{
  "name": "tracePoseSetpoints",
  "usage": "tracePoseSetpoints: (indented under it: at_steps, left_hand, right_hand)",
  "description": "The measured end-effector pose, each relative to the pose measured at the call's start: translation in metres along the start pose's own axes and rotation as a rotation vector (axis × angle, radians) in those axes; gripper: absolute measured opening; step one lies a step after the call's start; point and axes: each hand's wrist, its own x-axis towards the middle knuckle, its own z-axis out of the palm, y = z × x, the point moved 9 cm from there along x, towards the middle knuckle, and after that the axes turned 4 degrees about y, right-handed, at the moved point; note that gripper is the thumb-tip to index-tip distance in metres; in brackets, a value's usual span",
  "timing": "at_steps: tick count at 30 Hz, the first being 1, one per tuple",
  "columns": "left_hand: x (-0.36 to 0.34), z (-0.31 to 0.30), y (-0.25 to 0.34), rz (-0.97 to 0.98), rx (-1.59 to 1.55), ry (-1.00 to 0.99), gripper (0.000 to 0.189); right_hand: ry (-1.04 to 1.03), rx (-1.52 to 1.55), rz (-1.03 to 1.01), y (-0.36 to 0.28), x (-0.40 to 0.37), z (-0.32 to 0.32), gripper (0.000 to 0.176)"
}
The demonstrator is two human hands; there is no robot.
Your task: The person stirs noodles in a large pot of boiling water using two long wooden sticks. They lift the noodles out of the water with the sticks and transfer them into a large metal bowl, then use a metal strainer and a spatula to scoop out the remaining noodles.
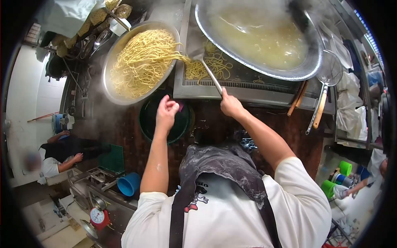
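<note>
My right hand [231, 103] is closed around the handle of a long metal spatula [210, 74]. The spatula's head rests among yellow noodles at the left edge of the stove top, and steam blurs its exact shape. My left hand [166, 113] is empty, fingers loosely bent and apart, just below the rim of a large metal bowl [108, 84]. Yellow noodles [142, 58] heap in this tilted bowl, some trailing over its right rim toward the spatula. More loose noodles [215, 66] lie on the metal stove top [248, 91] beside it.
A wide wok [258, 74] of steaming, cloudy liquid sits at the upper right. Right of it are a wire strainer [329, 70] and wooden sticks [297, 98]. A dark green bucket [144, 124] stands below my left hand. Other people [53, 159] are at both sides.
</note>
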Motion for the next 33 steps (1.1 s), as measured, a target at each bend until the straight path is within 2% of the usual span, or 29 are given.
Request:
tracePoseSetpoints:
  at_steps: [3,4,6,7,10,12,13,14,16,18,20,22,24,25,26,28,30,32,33]
  left_hand:
    - [-0.029,0.006,-0.032,-0.057,-0.038,-0.031,0.068]
    - [-0.033,0.007,-0.03,-0.061,-0.009,-0.041,0.068]
    - [-0.036,0.003,-0.021,-0.048,0.026,-0.055,0.069]
    - [-0.034,0.001,-0.013,-0.035,0.073,-0.059,0.068]
    - [-0.033,-0.009,-0.009,0.0,0.085,-0.087,0.069]
    - [-0.042,-0.029,-0.007,0.027,0.052,-0.106,0.071]
    - [-0.046,-0.043,-0.017,0.035,0.052,-0.111,0.072]
    - [-0.048,-0.056,-0.031,0.045,0.037,-0.119,0.072]
    - [-0.061,-0.091,-0.084,-0.099,-0.089,-0.09,0.069]
    - [-0.074,-0.123,-0.123,-0.187,-0.028,-0.082,0.069]
    - [-0.088,-0.144,-0.144,-0.235,0.044,-0.084,0.069]
    - [-0.09,-0.156,-0.169,-0.208,0.139,-0.135,0.069]
    - [-0.088,-0.163,-0.178,-0.211,0.174,-0.168,0.07]
    - [-0.085,-0.163,-0.178,-0.189,0.191,-0.191,0.07]
    - [-0.082,-0.164,-0.176,-0.167,0.207,-0.209,0.07]
    - [-0.075,-0.166,-0.17,-0.157,0.189,-0.223,0.07]
    - [-0.068,-0.164,-0.166,-0.154,0.167,-0.235,0.071]
    - [-0.059,-0.165,-0.158,-0.107,0.16,-0.239,0.071]
    - [-0.057,-0.165,-0.152,-0.115,0.143,-0.247,0.07]
  right_hand:
    - [-0.048,0.007,0.005,-0.002,-0.054,-0.036,0.069]
    - [0.018,0.015,-0.013,-0.005,-0.058,-0.052,0.066]
    - [0.043,0.031,-0.036,-0.021,-0.044,-0.07,0.062]
    - [0.128,0.038,-0.03,-0.023,-0.029,-0.071,0.06]
    - [0.18,0.031,0.091,-0.001,0.035,-0.04,0.061]
    - [0.171,0.055,0.159,0.004,0.015,-0.018,0.063]
    - [0.242,0.032,0.088,0.007,-0.004,0.012,0.066]
    - [0.232,0.047,0.133,0.006,-0.034,0.035,0.069]
    - [0.095,0.099,0.207,-0.008,-0.099,0.062,0.076]
    - [0.046,0.228,0.276,-0.031,-0.153,0.038,0.073]
    - [0.142,0.412,0.267,-0.007,-0.168,0.025,0.07]
    - [0.165,0.395,0.477,-0.016,-0.197,-0.018,0.068]
    - [0.348,0.189,0.492,0.044,-0.189,-0.015,0.065]
    - [0.328,0.293,0.623,0.041,-0.195,-0.024,0.065]
    - [0.295,0.355,0.623,0.069,-0.179,-0.007,0.061]
    - [0.374,0.371,0.642,0.037,-0.174,0.013,0.057]
    - [0.359,0.32,0.683,0.0,-0.164,0.055,0.052]
    - [0.202,0.189,0.503,-0.05,-0.145,0.109,0.059]
    - [0.191,0.336,0.505,-0.08,-0.147,0.114,0.062]
